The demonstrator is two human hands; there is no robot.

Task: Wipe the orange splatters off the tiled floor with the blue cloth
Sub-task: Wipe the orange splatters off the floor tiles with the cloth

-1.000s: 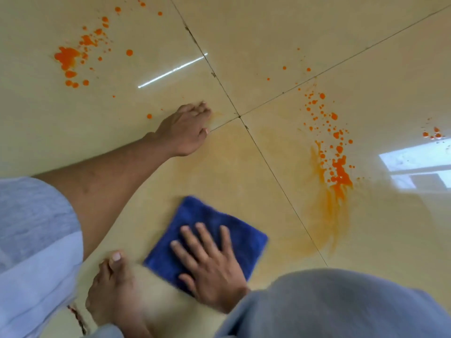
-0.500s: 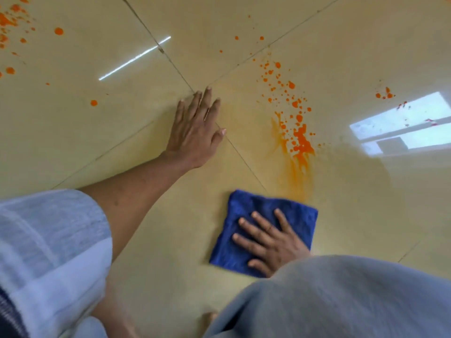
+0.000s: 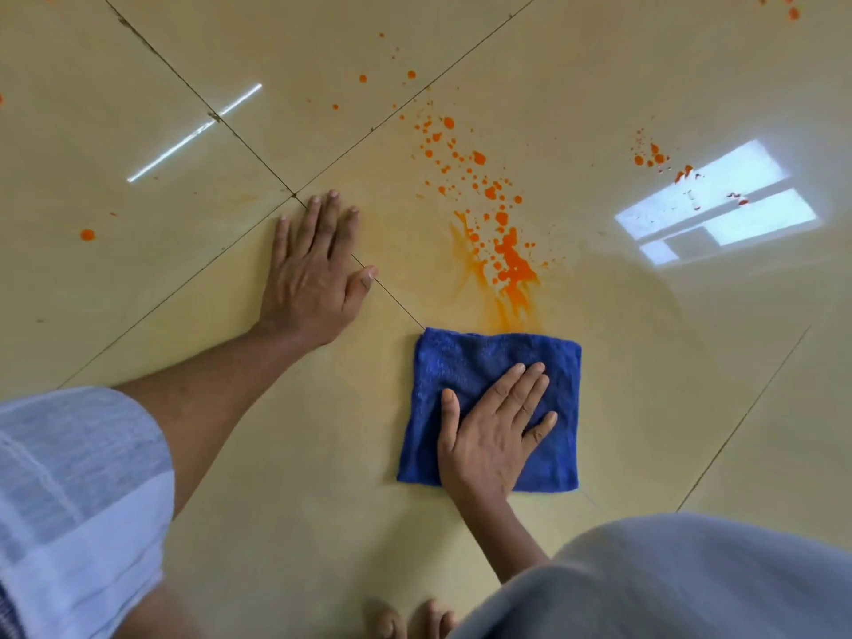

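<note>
The folded blue cloth (image 3: 465,366) lies flat on the glossy beige tiled floor (image 3: 276,477). My right hand (image 3: 493,431) presses palm-down on it with the fingers spread. The cloth's far edge touches the bottom of a smeared orange streak (image 3: 507,311). Above it runs a trail of orange splatters (image 3: 511,260), with thick blobs near the cloth and finer drops farther away. My left hand (image 3: 313,274) rests flat on the floor to the left, fingers apart, over a grout line and holding nothing.
A small splatter cluster (image 3: 650,156) sits at the right by a bright window reflection (image 3: 719,205). A lone drop (image 3: 86,234) lies far left, and more drops (image 3: 793,11) at the top right corner. My toes (image 3: 405,620) and grey clothing show along the bottom edge.
My right hand has slid the cloth rightward and away from me, up to the foot of the orange streak. My left hand has shifted right along the grout lines.
</note>
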